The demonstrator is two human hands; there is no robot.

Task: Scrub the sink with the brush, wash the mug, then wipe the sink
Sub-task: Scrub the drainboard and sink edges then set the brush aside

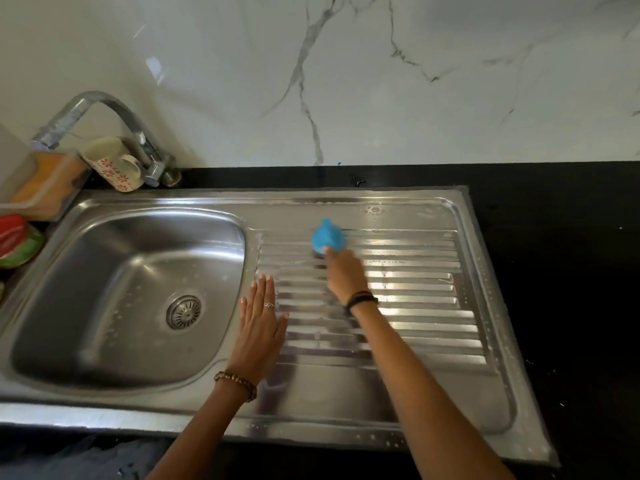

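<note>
1. One steel sink point(478, 382) fills most of my view: the basin point(131, 292) sits on the left, and the ribbed drainboard point(415, 306) runs off to the right. Suds dot the far rim and the right edge, so I judge the scrubbing step is under way, with washing and wiping not yet begun.
2. My right hand point(343, 271) is closed around the blue brush point(327, 237), fingers wrapped over its top, pressing it onto the far left part of the drainboard. The bristles are hidden under the blue body, so I cannot tell how flat they sit.
3. My left hand point(261, 327) lies open and flat, palm down, holding nothing, on the strip between basin and drainboard; it looks like a brace.
4. To scrub well, I would run the brush along the ribs rather than across them, so the bristles reach into the grooves, then work from far to near and push the suds left toward the drain point(184, 311).
5. I would keep the braced palm clear of the brush's path, since the wet steel looks slippery.
6. The mug point(114, 164), cream with red flowers, waits at the far left, just beside the tap point(104, 119), well apart from both hands.
</note>
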